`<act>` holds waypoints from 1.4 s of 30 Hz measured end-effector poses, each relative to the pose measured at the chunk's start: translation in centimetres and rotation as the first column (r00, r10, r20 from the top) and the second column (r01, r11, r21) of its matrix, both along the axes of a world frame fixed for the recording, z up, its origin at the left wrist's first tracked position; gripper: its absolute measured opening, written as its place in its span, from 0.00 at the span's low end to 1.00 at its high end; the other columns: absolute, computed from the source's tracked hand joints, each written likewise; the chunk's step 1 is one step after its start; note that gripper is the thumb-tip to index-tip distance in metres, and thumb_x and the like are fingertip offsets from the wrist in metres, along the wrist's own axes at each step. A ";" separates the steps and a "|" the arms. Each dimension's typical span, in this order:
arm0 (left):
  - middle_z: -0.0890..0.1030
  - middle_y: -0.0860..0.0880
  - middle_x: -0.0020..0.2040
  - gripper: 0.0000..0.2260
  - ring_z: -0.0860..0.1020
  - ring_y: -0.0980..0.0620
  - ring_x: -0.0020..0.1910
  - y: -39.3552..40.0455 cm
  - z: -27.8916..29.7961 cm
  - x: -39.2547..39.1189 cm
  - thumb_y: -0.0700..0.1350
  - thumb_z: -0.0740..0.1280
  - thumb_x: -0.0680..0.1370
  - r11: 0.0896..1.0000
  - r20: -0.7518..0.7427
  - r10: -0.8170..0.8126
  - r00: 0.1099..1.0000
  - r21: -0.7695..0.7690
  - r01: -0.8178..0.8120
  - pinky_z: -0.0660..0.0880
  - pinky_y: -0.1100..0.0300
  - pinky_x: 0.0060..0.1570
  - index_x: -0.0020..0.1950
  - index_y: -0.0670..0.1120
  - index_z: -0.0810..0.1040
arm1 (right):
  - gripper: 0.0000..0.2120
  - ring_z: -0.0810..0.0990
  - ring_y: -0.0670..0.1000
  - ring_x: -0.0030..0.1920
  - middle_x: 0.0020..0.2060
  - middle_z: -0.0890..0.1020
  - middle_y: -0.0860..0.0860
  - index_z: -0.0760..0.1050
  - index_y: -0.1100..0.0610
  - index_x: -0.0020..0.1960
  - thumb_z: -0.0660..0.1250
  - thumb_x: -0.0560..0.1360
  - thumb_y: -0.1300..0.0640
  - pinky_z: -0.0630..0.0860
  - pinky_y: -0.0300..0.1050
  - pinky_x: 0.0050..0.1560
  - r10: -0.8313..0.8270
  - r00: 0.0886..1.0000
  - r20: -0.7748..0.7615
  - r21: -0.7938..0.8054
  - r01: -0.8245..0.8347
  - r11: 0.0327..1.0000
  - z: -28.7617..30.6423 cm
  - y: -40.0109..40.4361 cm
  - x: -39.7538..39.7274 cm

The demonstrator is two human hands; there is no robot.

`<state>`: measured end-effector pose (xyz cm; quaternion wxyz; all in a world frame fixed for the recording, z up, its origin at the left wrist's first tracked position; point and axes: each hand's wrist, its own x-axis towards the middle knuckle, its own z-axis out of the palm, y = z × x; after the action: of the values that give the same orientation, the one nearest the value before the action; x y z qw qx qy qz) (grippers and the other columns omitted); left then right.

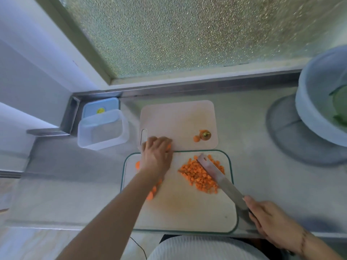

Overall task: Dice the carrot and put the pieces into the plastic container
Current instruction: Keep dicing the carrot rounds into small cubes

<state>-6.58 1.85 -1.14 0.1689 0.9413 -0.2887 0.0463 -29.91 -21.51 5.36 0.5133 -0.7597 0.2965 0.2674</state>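
The diced carrot [201,177] lies heaped on the near cutting board [180,207] — light, firm little cubes that scatter and roll, so better scooped on the blade than pinched. The right hand [270,220] grips the knife [221,180] by its handle with the blade against the heap. The left hand [156,153] has its fingers curled over what seems an uncut carrot piece [169,147] — mostly hidden — while the plastic container [103,128] stands open, well to the left.

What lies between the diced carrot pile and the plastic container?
The left hand and forearm cross the glass board between the diced carrot and the open, lidless container. Beyond them is bare counter; the container's mouth is uncovered.
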 end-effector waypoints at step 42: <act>0.83 0.47 0.55 0.05 0.80 0.42 0.55 6.7 -5.2 -14.4 0.40 0.75 0.76 0.852 0.054 -0.383 0.922 -0.364 0.375 0.76 0.52 0.59 0.51 0.41 0.85 | 0.33 0.78 0.39 0.38 0.31 0.80 0.39 0.76 0.52 0.32 0.46 0.69 0.28 0.73 0.35 0.41 0.232 0.973 0.011 -0.293 -0.219 0.931 -1.0 10.0 -3.7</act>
<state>-20.94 8.57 -6.32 0.3508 0.8178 -0.4528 0.0557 -33.61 -11.51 4.36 0.3691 -0.8613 0.2318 0.2611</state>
